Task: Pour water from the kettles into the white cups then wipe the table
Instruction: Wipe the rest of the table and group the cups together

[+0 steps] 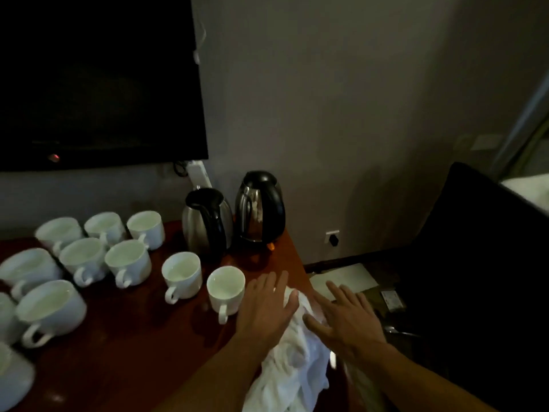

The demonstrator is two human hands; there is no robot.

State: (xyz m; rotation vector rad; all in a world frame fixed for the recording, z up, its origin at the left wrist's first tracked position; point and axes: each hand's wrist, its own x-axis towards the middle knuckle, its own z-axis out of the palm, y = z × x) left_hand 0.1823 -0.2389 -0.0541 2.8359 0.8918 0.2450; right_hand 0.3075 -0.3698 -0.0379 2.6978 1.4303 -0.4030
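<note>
The reddish-brown surface carries a crumpled white cloth at its right edge, hanging partly over it. Two steel kettles stand at the back by the wall. The left hand and the right hand lie on the cloth, each grip wide, fingers straight and spread. White cups stand to the left, the nearest just beside the left hand.

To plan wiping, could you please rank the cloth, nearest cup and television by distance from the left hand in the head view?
1. Cloth, under the left hand.
2. Cup, just left of it.
3. Television, on the far wall.
</note>
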